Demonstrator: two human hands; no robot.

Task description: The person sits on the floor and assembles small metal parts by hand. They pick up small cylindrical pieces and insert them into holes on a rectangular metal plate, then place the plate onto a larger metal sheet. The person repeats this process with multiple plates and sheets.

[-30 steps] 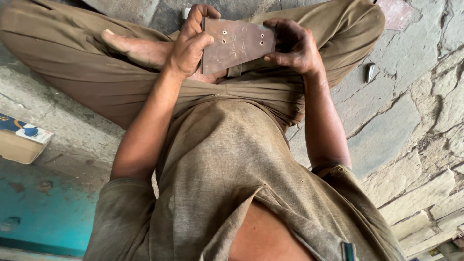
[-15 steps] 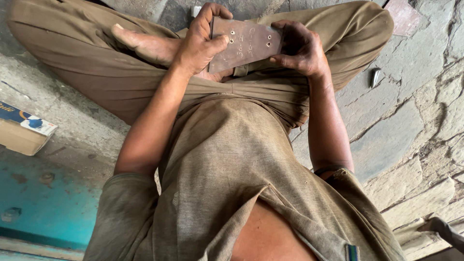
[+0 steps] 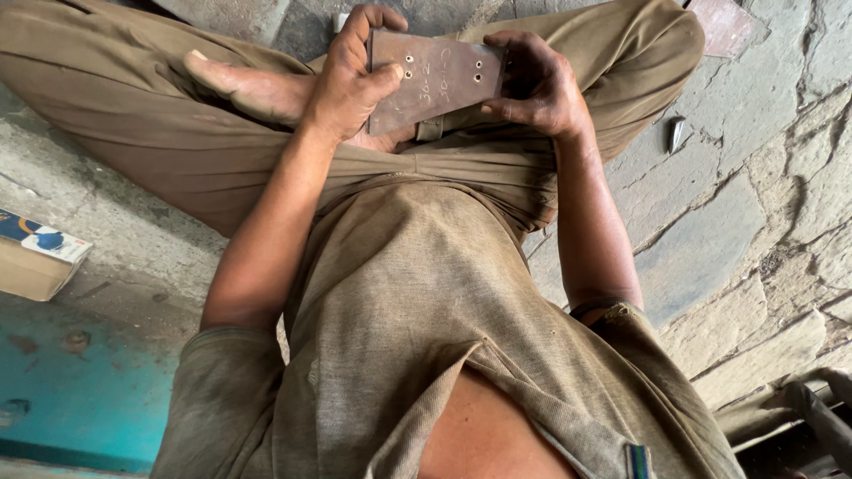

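My left hand grips the left end of a flat brown plate with small holes, thumb across its face. My right hand clasps the right end. I hold the plate above my crossed legs. A box lies on the stone floor, left.

Stone floor bears cardboard box, metal piece.

Left hand and right hand raised, fingers curled, facing.
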